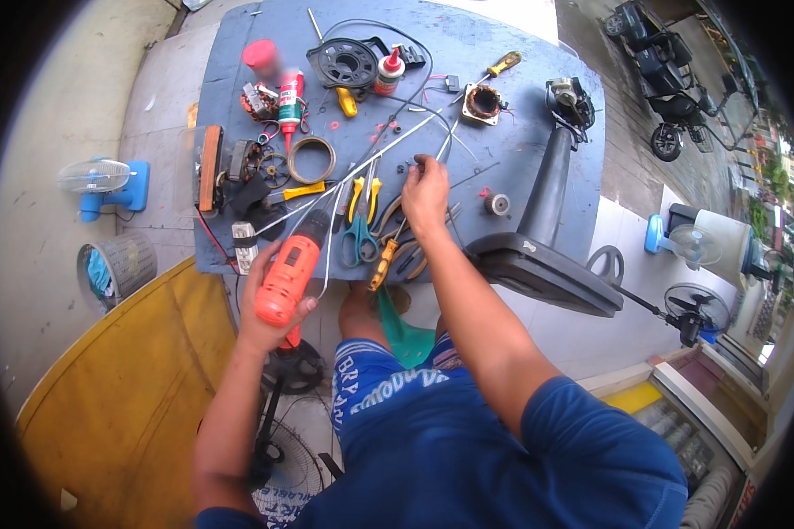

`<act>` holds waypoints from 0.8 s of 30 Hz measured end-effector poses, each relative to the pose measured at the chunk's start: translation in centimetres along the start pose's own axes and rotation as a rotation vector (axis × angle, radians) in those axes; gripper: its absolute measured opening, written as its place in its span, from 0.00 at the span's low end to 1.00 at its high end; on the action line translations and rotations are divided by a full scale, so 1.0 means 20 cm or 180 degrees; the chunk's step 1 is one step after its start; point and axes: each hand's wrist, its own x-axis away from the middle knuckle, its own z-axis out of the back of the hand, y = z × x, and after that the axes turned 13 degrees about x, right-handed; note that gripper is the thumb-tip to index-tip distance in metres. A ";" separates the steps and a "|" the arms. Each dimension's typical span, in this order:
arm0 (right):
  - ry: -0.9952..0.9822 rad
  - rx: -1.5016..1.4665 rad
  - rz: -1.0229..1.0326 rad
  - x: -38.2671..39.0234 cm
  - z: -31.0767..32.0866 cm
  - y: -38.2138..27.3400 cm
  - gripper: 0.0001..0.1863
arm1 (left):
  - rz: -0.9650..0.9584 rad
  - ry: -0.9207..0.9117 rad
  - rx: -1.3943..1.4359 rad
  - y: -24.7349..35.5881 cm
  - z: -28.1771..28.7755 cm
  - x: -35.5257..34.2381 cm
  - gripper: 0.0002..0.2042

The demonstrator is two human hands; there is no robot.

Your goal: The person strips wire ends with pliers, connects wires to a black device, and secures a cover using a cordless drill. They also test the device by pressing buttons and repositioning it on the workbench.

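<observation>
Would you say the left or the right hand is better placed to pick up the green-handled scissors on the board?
Probably the right hand: it hovers just above and right of the scissors and pinches only something small, while the left hand is wrapped around the orange drill.

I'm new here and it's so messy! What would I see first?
The bright orange cordless drill in the left hand, at the near edge of the blue worktable. Next, the right hand pinching something small mid-table, beside green-handled scissors. A black fan stand lies at the right.
</observation>
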 end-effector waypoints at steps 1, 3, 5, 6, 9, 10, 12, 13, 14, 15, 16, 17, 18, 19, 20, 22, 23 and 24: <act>0.0001 0.0112 -0.0023 -0.01 -0.01 -0.01 0.14 | 0.0347 0.0198 0.0430 -0.01 0.03 0.00 0.44; -0.0017 0.0330 0.0075 -0.04 -0.03 -0.01 0.13 | 0.1216 0.0705 0.0930 -0.03 0.09 -0.01 0.46; -0.0210 0.0455 0.0054 -0.07 -0.05 -0.01 0.11 | 0.0707 0.0561 0.1042 -0.03 0.14 -0.03 0.45; -0.0310 0.0517 0.0068 -0.08 -0.05 -0.01 0.11 | 0.0526 0.0538 0.1181 -0.03 0.15 -0.04 0.44; -0.0373 0.0737 0.0071 -0.11 -0.04 -0.03 0.10 | -0.0058 0.0231 -0.0380 0.01 0.22 -0.10 0.39; -0.0424 0.0830 0.0045 -0.11 -0.04 -0.05 0.11 | -0.0120 0.0184 -0.0766 0.03 0.24 -0.09 0.39; -0.0411 0.0555 -0.0234 -0.10 -0.01 -0.10 0.10 | -0.0248 0.0105 -0.1246 0.07 0.27 -0.09 0.38; -0.0435 0.0258 -0.0477 -0.09 0.02 -0.13 0.09 | -0.0530 0.0037 -0.1853 0.10 0.29 -0.09 0.38; -0.0455 -0.0041 -0.0725 -0.07 0.05 -0.17 0.09 | -0.0799 -0.0010 -0.2450 0.13 0.30 -0.09 0.37; -0.0780 -0.1250 -0.1274 -0.05 0.09 -0.20 0.08 | -0.1225 -0.0013 -0.2935 0.15 0.32 -0.08 0.37; -0.0903 -0.2055 -0.1467 -0.02 0.13 -0.24 0.09 | -0.1371 -0.0048 -0.2926 0.18 0.33 -0.08 0.36; -0.0989 -0.2878 -0.1627 0.01 0.18 -0.27 0.09 | -0.1510 -0.0071 -0.2950 0.20 0.34 -0.07 0.35; -0.1070 -0.3714 -0.1790 0.05 0.23 -0.29 0.09 | -0.1680 -0.0122 -0.2991 0.23 0.35 -0.05 0.34; -0.1251 -0.4254 -0.1949 0.07 0.28 -0.30 0.10 | -0.1882 -0.0078 -0.2865 0.25 0.37 -0.04 0.35; -0.1352 -0.4562 -0.2029 0.09 0.33 -0.31 0.10 | -0.2127 -0.0058 -0.2755 0.27 0.39 -0.03 0.36; -0.1677 -0.5316 -0.2020 0.12 0.41 -0.32 0.10 | -0.1928 0.0023 -0.1742 0.29 0.41 0.02 0.36; -0.1804 -0.5523 -0.1954 0.13 0.44 -0.33 0.10 | -0.1458 0.0084 -0.0863 0.29 0.42 0.05 0.36; -0.1959 -0.5783 -0.1837 0.14 0.46 -0.33 0.10 | -0.1108 0.0047 -0.0128 0.28 0.42 0.08 0.36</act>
